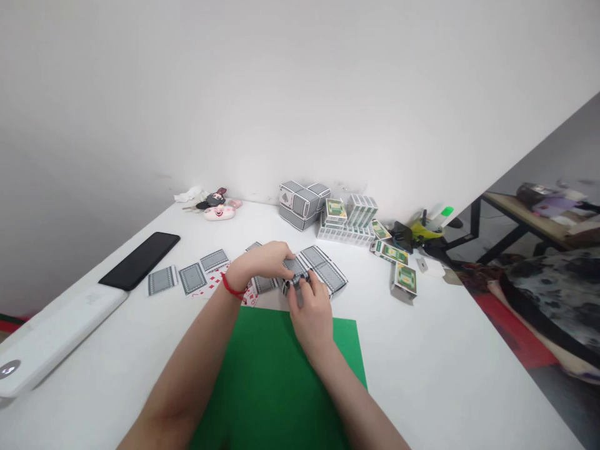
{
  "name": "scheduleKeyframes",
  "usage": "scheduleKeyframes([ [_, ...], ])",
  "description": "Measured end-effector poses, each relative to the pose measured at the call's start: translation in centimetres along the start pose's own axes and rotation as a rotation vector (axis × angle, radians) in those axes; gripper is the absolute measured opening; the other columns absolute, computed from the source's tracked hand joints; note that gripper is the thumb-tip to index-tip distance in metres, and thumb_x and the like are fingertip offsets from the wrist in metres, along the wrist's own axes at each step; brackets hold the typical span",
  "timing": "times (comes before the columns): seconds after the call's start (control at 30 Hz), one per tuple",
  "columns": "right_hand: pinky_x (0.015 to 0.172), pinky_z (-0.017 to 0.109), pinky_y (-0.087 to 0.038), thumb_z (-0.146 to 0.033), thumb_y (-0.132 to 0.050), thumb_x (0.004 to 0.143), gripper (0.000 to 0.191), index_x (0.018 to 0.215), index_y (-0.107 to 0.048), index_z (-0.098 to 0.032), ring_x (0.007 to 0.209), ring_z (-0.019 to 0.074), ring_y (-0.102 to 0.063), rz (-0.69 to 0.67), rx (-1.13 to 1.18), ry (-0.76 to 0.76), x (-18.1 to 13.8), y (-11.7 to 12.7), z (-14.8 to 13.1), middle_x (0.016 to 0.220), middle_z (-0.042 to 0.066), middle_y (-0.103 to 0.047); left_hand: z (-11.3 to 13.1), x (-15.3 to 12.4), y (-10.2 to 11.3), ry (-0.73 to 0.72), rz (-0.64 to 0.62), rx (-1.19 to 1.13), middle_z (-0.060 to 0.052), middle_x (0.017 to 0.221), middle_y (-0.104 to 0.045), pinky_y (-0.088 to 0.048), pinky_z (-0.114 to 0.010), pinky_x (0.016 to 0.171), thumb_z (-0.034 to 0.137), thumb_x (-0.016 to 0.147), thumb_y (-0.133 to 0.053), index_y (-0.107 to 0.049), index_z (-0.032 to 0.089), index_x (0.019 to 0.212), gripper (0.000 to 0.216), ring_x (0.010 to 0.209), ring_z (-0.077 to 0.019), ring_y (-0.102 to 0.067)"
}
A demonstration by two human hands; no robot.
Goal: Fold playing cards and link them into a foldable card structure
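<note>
My left hand (269, 259), a red cord on its wrist, curves over a stack of grey-backed playing cards (293, 265) with thumb and fingers bent around it. From the near side, the fingertips of my right hand (310, 307) close on the stack's front end. How many cards lie in the fingers is hidden. Just right of them sit more card stacks (323, 269), backs up. Loose face-down cards (192, 279) and several face-up red diamond cards (213, 286) spread out to the left, partly behind my left wrist.
A green mat (272, 375) lies under my forearms. Against the wall stand piled card stacks (300, 203) and a white tray of card boxes (345, 232). Further right is a single card box (404, 281). A black phone (140, 259) and a long white device (60, 337) lie left.
</note>
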State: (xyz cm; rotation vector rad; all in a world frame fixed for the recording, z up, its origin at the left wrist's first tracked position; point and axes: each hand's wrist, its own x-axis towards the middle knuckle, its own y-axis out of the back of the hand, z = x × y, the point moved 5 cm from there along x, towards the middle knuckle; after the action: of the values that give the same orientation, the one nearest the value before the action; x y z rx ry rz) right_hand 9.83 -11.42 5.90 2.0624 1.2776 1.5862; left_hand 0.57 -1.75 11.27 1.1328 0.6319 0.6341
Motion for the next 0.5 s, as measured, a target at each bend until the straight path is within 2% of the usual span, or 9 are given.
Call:
scheduleKeyframes([
  [0.13, 0.082, 0.042, -0.048, -0.026, -0.046, 0.086, 0.022, 0.098, -0.061, -0.015, 0.106, 0.0257, -0.052, 0.014, 0.106, -0.120, -0.2, 0.0, 0.2, 0.118, 0.017, -0.051, -0.1, 0.0, 0.0, 0.005, -0.003, -0.007, -0.004, 0.084, -0.065, -0.038, -0.023, 0.065, 0.038, 0.067, -0.055, -0.065, 0.019, 0.089, 0.031, 0.074, -0.0169, -0.055],
  [0.3, 0.075, 0.037, -0.053, -0.030, -0.046, 0.086, 0.026, 0.102, -0.063, -0.017, 0.094, 0.0220, -0.059, 0.039, 0.269, -0.275, -0.9, -0.5, 0.7, 0.124, 0.017, -0.047, -0.1, 0.0, 0.0, -0.001, -0.002, -0.015, -0.004, 0.085, -0.066, -0.039, -0.023, 0.068, 0.038, 0.067, -0.056, -0.066, 0.019, 0.093, 0.034, 0.077, -0.0179, -0.057],
  [0.4, 0.071, 0.035, -0.054, -0.028, -0.047, 0.085, 0.027, 0.105, -0.063, -0.018, 0.094, 0.0223, -0.059, 0.064, 0.313, -0.302, -1.2, -0.8, 0.6, 0.125, 0.016, -0.047, -0.2, 0.1, 0.0, 0.002, 0.006, -0.015, -0.004, 0.085, -0.067, -0.040, -0.023, 0.068, 0.038, 0.067, -0.056, -0.066, 0.020, 0.095, 0.035, 0.079, -0.0184, -0.058],
  [0.5, 0.069, 0.033, -0.055, -0.025, -0.048, 0.083, 0.027, 0.105, -0.063, -0.017, 0.083, 0.0184, -0.061, 0.107, 0.372, -0.325, -1.1, -0.9, 0.4, 0.123, 0.016, -0.046, -0.4, 0.1, 0.0, 0.013, 0.013, -0.020, -0.004, 0.087, -0.067, -0.041, -0.023, 0.069, 0.038, 0.066, -0.057, -0.066, 0.020, 0.097, 0.037, 0.080, -0.0186, -0.058],
])
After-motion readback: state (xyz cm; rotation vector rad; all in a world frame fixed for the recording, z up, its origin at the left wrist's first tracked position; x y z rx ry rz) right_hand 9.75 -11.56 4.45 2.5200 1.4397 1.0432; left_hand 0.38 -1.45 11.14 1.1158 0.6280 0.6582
